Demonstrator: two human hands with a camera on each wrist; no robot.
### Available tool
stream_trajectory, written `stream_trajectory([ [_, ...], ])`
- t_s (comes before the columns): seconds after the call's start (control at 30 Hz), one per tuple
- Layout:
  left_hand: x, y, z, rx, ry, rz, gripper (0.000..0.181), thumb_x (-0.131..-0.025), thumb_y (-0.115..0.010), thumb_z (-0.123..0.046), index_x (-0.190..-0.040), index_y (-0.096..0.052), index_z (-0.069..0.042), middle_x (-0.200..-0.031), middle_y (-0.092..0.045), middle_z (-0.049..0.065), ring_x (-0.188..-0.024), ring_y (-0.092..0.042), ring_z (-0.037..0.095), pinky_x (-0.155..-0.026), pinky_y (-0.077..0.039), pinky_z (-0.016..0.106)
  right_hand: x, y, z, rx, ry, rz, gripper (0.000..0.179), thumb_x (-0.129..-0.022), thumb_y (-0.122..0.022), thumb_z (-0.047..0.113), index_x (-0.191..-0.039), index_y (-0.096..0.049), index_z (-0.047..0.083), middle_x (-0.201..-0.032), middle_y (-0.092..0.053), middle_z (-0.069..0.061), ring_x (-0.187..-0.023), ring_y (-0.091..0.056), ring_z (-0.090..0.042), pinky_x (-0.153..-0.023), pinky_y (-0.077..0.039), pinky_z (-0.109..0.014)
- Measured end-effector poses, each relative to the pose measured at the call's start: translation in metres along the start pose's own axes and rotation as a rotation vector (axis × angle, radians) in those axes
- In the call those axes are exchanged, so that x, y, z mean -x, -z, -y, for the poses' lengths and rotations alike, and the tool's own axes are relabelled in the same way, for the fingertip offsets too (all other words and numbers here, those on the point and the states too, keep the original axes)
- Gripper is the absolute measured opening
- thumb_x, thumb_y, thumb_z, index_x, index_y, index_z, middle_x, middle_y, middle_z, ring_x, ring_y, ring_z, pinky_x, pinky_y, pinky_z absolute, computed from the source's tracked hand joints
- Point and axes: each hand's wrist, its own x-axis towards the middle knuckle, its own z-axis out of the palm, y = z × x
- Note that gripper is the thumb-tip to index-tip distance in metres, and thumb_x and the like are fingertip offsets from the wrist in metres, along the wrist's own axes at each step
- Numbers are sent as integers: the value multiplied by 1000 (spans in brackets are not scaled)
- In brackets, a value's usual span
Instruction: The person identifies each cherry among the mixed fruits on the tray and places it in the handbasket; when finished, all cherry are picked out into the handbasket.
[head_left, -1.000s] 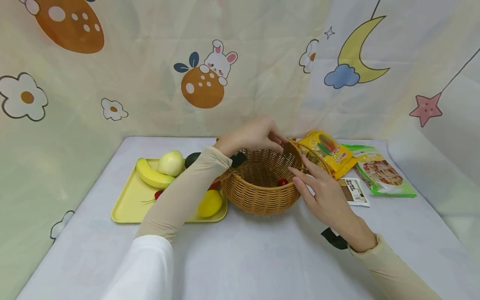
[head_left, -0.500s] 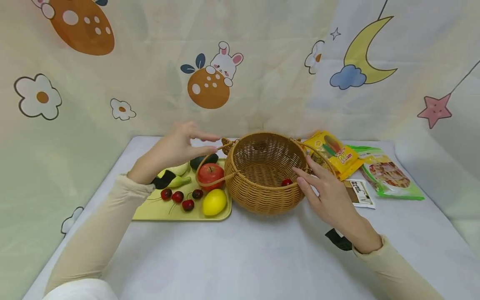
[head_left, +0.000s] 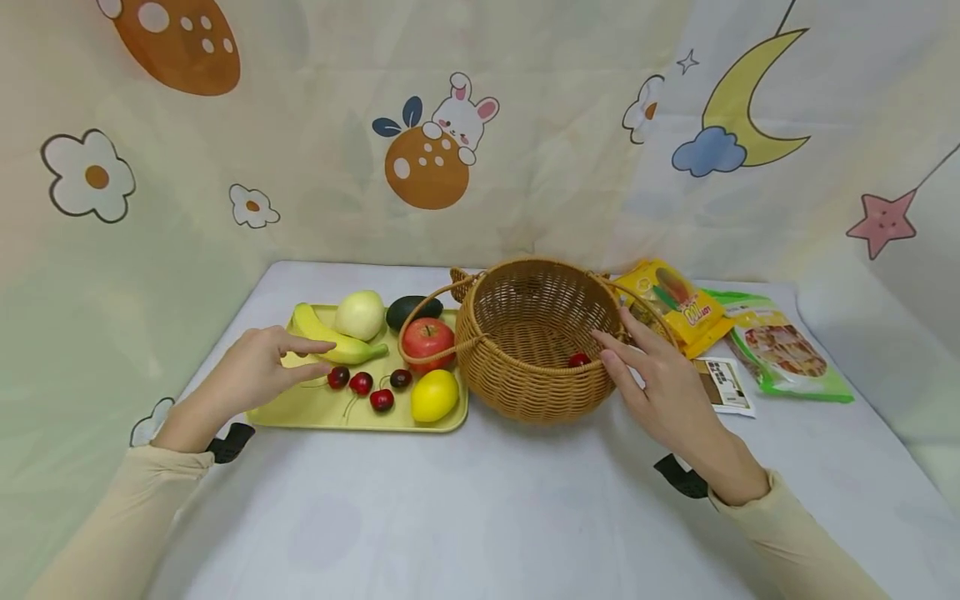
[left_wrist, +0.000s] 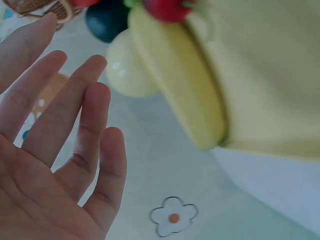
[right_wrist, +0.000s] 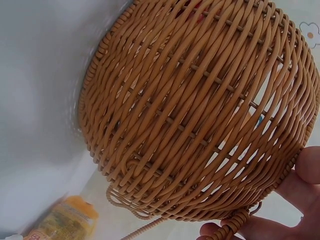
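My left hand [head_left: 243, 375] hovers at the left side of the yellow tray [head_left: 300, 417], thumb and fingers apart with nothing between them. Its fingertips are nearest the banana [head_left: 341, 346] and the cherries [head_left: 362, 383]. In the left wrist view the fingers [left_wrist: 92, 110] are spread and bent a little. My right hand [head_left: 667, 396] holds the wicker basket [head_left: 536, 392] by its right rim, fingers over the edge near the handle's base. One red cherry [head_left: 579, 360] lies inside the basket. In the right wrist view the basket's woven side [right_wrist: 200, 115] fills most of the picture.
The tray also bears a pale round fruit [head_left: 360, 315], an avocado [head_left: 408, 310], a red apple [head_left: 426, 340] and a lemon [head_left: 435, 396]. Right of the basket lie a yellow snack bag [head_left: 678, 308], a green-edged bag [head_left: 783, 346] and a small brown-and-white packet [head_left: 726, 385].
My left hand has moved from over the basket leftward and down to the tray's left side, uncovering the fruit. The right hand has stayed at the basket rim.
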Motion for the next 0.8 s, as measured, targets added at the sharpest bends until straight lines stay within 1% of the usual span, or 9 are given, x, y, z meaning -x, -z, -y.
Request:
stream_trajectory([
  [0.03, 2, -4, 4, 3, 4, 4, 38, -88, -82, -31, -123, -77, -18, -69, -66, 0, -63, -34, 16, -54, -30, 28, 0, 0, 0, -1, -2, 0, 35, -104, -61, 21, -138, -67, 15, -155, -48, -25, -130, -56, -50, -90, -53, -64],
  [0.17, 7, -20, 13, 6, 18, 31, 39, -87, -82, -33, -123, -77, -19, -57, -59, -1, -60, -32, 14, -54, -28, 28, 0, 0, 1, 1, -8, 1, 35, -104, -61, 22, -138, -67, 15, -154, -49, -26, -130, -56, -51, -89, -54, -64],
  [0.3, 9, -27, 18, -14, 40, 23, 38, -87, -82, -35, -122, -78, -22, -57, -60, -1, -65, -48, 17, -58, -34, 28, 0, 1, 2, 4, 0, -2, 35, -104, -61, 21, -137, -67, 14, -154, -48, -26, -130, -56, -51, -90, -53, -64],
  [0.4, 5, -30, 21, -34, 26, 2, 36, -87, -82, -34, -121, -78, -21, -75, -74, 1, -77, -61, 20, -62, -40, 29, 1, 0, 0, 11, 10, -11, 35, -103, -62, 20, -137, -68, 14, -154, -49, -26, -129, -57, -50, -89, -54, -64],
  [0.47, 2, -32, 22, -36, 26, 9, 36, -87, -82, -32, -121, -78, -21, -78, -75, 3, -76, -61, 20, -62, -40, 30, 1, 0, 0, 16, 18, -17, 35, -103, -63, 20, -137, -68, 14, -154, -49, -26, -129, -57, -50, -88, -54, -63],
  [0.5, 1, -32, 23, -37, 19, 11, 35, -87, -82, -32, -121, -78, -21, -81, -76, 2, -80, -62, 20, -63, -41, 31, 0, 0, -1, 16, 19, -19, 35, -103, -63, 20, -137, -68, 14, -154, -49, -25, -129, -57, -50, -89, -54, -64],
  [0.63, -5, -35, 25, -23, 19, 40, 36, -87, -83, -30, -121, -78, -20, -79, -75, 2, -74, -55, 17, -61, -37, 31, 0, 0, -1, 16, 22, -21, 36, -103, -63, 21, -137, -67, 15, -154, -49, -26, -130, -57, -49, -92, -53, -64],
  [0.7, -8, -37, 25, -22, 14, 47, 37, -86, -84, -29, -121, -78, -20, -88, -79, 5, -74, -55, 17, -62, -38, 32, 0, -1, -2, 13, 22, -18, 36, -103, -62, 21, -137, -67, 14, -154, -49, -26, -131, -56, -49, -94, -51, -65],
  [0.8, -10, -39, 25, -27, -2, 53, 37, -85, -84, -29, -121, -78, -21, -107, -80, 8, -82, -63, 19, -68, -45, 36, 1, -2, -2, 9, 20, -14, 35, -103, -62, 21, -137, -68, 13, -154, -48, -26, -132, -55, -49, -97, -50, -65],
])
